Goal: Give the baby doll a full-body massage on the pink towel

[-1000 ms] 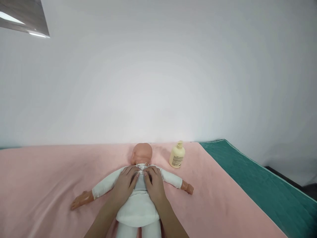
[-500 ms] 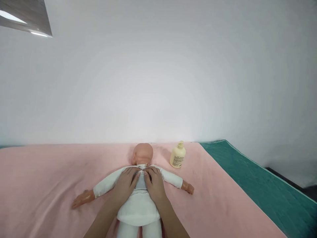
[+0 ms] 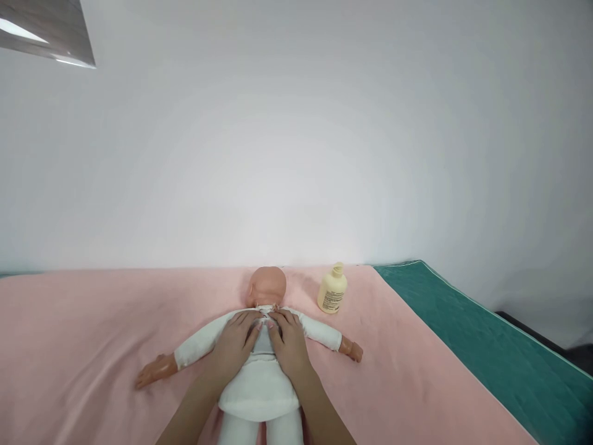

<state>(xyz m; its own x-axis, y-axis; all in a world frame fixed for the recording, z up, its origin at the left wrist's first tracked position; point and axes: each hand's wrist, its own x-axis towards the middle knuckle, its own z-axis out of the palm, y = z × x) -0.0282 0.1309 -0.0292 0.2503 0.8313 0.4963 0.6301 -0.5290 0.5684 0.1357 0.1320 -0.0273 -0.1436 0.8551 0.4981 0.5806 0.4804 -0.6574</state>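
A baby doll (image 3: 259, 386) with a white cloth body lies with its bald head away from me and its arms spread wide. No facial features show on the visible side of the head. My left hand (image 3: 236, 343) rests flat on the left of its upper torso, fingers stretched toward the neck. On the right of the torso, my right hand (image 3: 290, 343) lies the same way. The two thumbs angle inward over a grey patch, and the fingertips come close together below the doll's neck. Neither hand grips anything.
A pale yellow pump bottle (image 3: 332, 290) stands beyond the doll's right-side arm. Under everything is a pink cloth (image 3: 407, 371), over a green surface (image 3: 500, 346) that shows at the right. A white wall (image 3: 278, 154) rises behind.
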